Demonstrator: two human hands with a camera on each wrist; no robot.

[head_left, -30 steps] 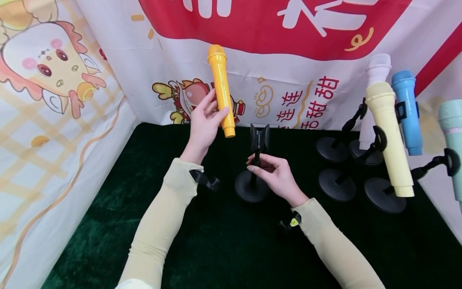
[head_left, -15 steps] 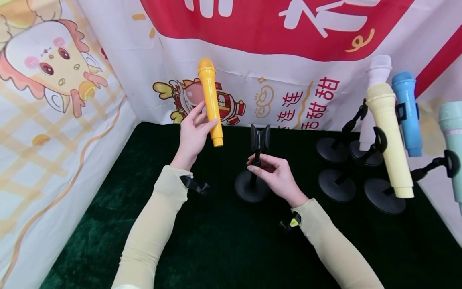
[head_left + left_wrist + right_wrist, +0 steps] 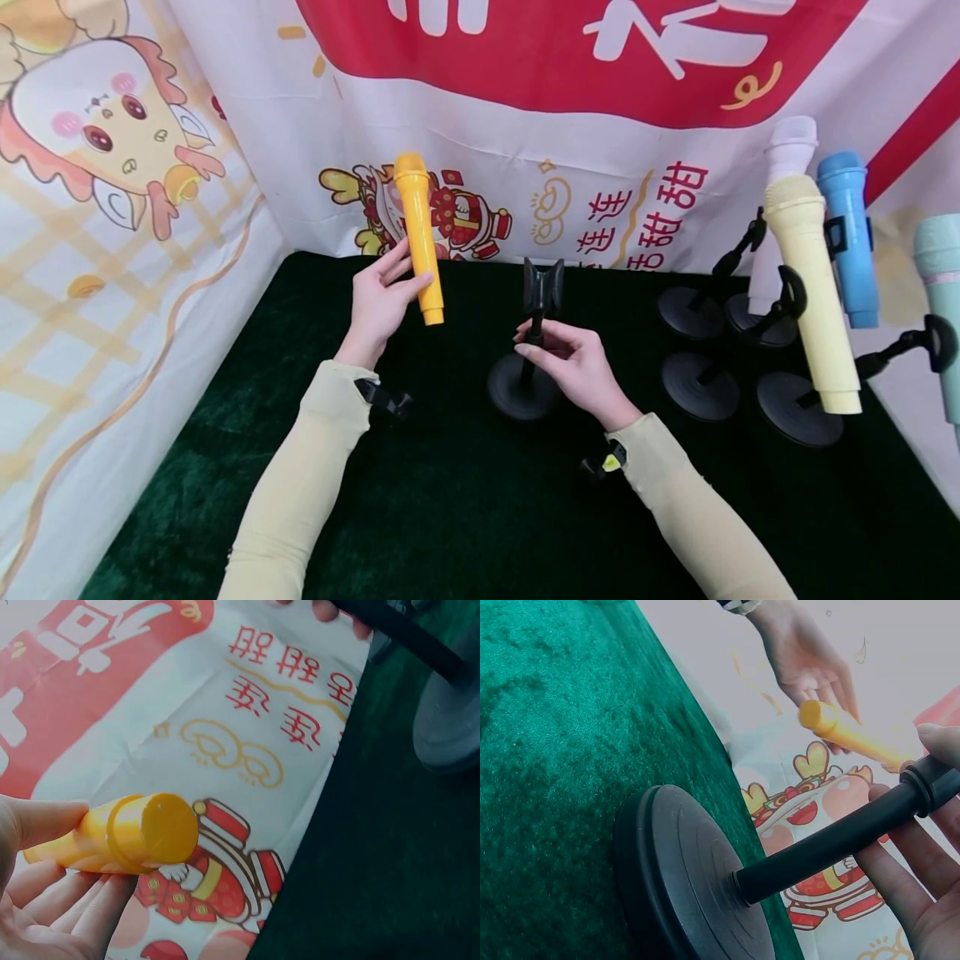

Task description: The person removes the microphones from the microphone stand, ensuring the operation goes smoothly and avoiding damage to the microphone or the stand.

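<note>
Microphone, yellow, and black stand were held apart, one in each hand of a person in cream sleeves. The left hand pinched the lower part of the microphone, thumb on one side and partly bent fingers on the other; its palm was not closed round it. The microphone hung above the table, leaning slightly, head uppermost, to the left of the stand and clear of it. In the left wrist view its plain butt end faced the camera. The right hand gripped the pole of the stand between thumb and curled fingers, just below the forked cradle, while the round base rested on dark green cloth. To the right stood further microphones on black stands: pale yellow, blue, whitish and mint green, the last cut off by the picture's edge. Behind the table hung a printed sheet bearing red lettering and cartoon figures.
</note>
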